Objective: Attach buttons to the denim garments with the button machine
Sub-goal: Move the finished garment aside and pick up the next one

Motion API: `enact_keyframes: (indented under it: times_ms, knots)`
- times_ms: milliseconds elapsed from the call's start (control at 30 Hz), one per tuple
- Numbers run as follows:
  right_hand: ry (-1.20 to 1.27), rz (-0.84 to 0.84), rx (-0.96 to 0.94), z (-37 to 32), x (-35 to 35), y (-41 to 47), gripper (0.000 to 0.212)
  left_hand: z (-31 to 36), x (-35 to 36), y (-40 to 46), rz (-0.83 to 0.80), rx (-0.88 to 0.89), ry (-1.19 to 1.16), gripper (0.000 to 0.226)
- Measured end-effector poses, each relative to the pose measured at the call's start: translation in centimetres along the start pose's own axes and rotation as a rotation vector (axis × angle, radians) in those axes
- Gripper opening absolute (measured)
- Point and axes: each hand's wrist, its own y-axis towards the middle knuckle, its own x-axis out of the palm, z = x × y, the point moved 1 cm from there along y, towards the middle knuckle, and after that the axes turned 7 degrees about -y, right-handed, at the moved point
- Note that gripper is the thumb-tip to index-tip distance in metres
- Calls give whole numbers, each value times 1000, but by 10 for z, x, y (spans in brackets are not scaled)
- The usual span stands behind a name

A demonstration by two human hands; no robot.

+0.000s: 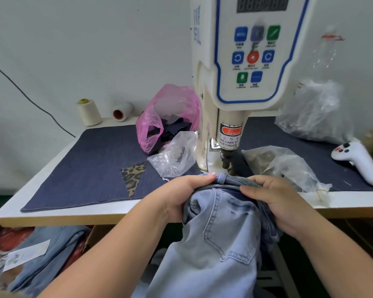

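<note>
A pair of light blue jeans (220, 229) is held at the table's front edge (73, 218), directly in front of the button machine (241, 61). The waistband is gripped from both sides: the left hand (181, 194) has its fingers curled over the band's left part, with the thumb lying along the top edge, and the right hand (276, 203) is closed on the right part, fingers wrapped over the bunched denim. The band is thus kept stretched between the two hands, presumably so that a flat section can be fed under the press head (227, 155), which stands just behind the waistband. The rest of the garment hangs down off the table towards the person, so its weight is kept off the working spot.

A "take care of your finger" label (229, 140) is read on the ram; both hands are kept on the near side of it.

Clear bags (289, 166) lie just right of the head, likely button stock placed within reach; their contents cannot be made out. Further denim garments (45, 252) are piled below the table on the left, whether finished or waiting cannot be told.

No button is seen on the waistband yet.
</note>
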Motion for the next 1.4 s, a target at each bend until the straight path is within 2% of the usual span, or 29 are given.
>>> enact_keyframes:
  times_ms: [200,300,533,700,800,867,900,1000,1067,1167,1300,1400]
  knots:
    - [-43,133,-46,5,-4,18,25,2,-5,12,35,39,-66,25]
    - [-153,195,-47,3,-5,29,24,5,-4,21,68,113,-82,24]
    - [-221,318,-47,-4,-13,53,5,15,1,44,115,139,-78,26]
    - [-210,332,-62,-2,-17,64,33,17,-4,46,-6,145,-4,14]
    - [-239,351,-70,2,-19,67,20,15,-12,45,-61,185,27,47]
    - [-295,346,-66,6,-21,68,7,13,-14,44,-51,195,53,56]
    - [-334,338,-58,7,-22,67,10,13,-14,44,-41,199,68,57]
    - [-288,294,-53,9,-21,61,29,12,-15,45,-24,240,91,53]
    - [-193,168,-76,10,-21,56,42,11,-14,47,-25,260,71,53]
    - [-189,13,-96,11,-24,53,61,10,-13,50,-7,266,38,52]
    - [-111,27,-123,13,-25,50,55,5,-13,52,-12,283,20,41]
    - [-17,18,-116,14,-23,48,50,2,-14,52,-19,307,-17,46]
